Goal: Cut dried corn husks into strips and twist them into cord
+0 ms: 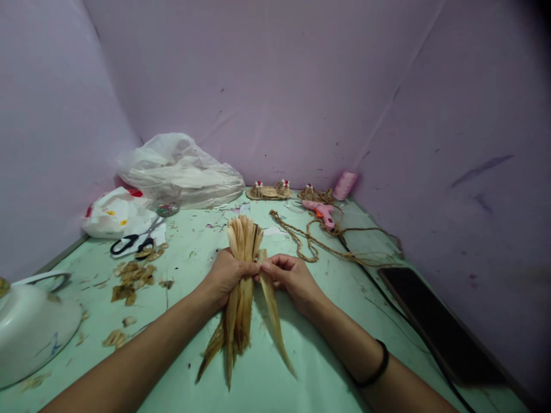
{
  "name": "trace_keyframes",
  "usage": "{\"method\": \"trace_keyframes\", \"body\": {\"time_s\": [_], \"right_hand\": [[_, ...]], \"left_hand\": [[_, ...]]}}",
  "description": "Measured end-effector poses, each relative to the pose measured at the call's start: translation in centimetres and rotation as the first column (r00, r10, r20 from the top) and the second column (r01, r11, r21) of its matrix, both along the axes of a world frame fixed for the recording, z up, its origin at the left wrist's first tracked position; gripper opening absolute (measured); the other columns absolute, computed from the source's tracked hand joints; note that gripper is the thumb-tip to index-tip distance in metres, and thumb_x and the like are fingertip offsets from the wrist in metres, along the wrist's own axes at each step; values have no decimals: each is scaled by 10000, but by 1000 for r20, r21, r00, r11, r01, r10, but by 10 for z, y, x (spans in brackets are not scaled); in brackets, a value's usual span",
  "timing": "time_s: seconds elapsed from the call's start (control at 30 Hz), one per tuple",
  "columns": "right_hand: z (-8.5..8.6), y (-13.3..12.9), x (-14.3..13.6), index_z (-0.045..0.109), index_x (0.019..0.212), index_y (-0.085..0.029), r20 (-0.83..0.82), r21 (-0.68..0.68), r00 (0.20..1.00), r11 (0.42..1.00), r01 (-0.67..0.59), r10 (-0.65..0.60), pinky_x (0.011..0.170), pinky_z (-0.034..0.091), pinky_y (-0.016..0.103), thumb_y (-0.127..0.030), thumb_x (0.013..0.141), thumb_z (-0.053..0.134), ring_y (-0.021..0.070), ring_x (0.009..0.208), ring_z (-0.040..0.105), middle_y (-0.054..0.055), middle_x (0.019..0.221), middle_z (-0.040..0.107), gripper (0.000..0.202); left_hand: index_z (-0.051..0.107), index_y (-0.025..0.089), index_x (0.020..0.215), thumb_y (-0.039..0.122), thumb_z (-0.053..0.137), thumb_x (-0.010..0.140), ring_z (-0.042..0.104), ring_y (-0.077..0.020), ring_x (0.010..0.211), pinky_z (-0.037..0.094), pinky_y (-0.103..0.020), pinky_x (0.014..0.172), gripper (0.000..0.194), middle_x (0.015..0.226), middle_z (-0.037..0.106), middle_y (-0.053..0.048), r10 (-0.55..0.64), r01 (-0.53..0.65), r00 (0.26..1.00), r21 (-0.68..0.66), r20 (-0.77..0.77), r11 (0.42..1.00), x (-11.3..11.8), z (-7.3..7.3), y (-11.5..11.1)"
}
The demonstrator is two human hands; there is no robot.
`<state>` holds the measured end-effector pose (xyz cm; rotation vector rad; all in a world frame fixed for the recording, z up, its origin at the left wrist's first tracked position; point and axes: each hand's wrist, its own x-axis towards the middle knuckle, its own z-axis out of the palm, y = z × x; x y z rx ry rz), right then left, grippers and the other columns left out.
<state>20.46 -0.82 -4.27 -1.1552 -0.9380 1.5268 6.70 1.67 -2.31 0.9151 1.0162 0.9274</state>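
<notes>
My left hand (229,276) is closed round a bundle of dried, straw-coloured husk strips (244,292), held upright near the middle of the table. The strips fan out above and below the fist, some with dark brown edges. Between thumb and fingers, my right hand (293,276) pinches a single husk strip (272,310) by its upper part, just right of the bundle. That strip's long pointed tail hangs down to the right. The two thumbs nearly meet, and the right fingertips are partly hidden behind the strip.
Black-handled scissors (142,238) and husk scraps (133,278) lie at left, near a white bowl (38,327). Behind are a plastic bag (181,172) and small woven pieces (269,193). At right are a braided cord (301,235), pink glue gun (319,212), thread spool (345,185) and dark flat tablet-like object (439,327).
</notes>
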Motion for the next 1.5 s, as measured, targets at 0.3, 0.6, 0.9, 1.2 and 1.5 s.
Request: {"method": "trace_keyframes", "body": {"time_s": [0.3,0.6,0.9,1.2,1.5], "right_hand": [[5,-2,2,633,671,-117,-82,-128,975,968,-216,207,473,447,230,-407,539,761,79,403,511,-25,495,564,344],[7,-4,0,639,721,-128,2,-35,998,997,-69,69,474,411,184,-414,586,741,75,528,522,19,653,633,333],[2,-2,-2,599,614,-132,24,-9,999,999,32,-32,456,356,187,-381,548,756,73,472,478,8,551,614,302],[7,3,2,541,602,-150,-210,-95,976,994,44,-64,511,438,210,-348,532,773,102,532,562,21,623,629,313],[78,5,69,582,707,-150,-449,45,887,989,140,-106,313,106,63,-140,667,612,-33,317,225,-107,468,460,50]], "left_hand": [[584,111,542,41,601,416,490,-109,400,385,-215,392,145,452,560,18,116,-114,991,28,-62,993,-1,-3,2],[574,116,537,75,641,422,473,-94,402,377,-206,404,140,441,544,27,102,-101,994,30,-40,994,0,0,1],[580,115,533,98,636,435,478,-100,408,375,-209,412,114,438,547,14,13,-10,999,50,-45,999,0,2,-2],[560,117,512,76,653,430,451,-80,357,355,-194,381,130,405,529,21,74,-75,996,-6,-55,997,-1,0,3],[539,118,531,72,673,424,463,-83,368,358,-192,372,178,422,519,29,104,-106,991,-19,-85,994,-6,-4,8]]}}
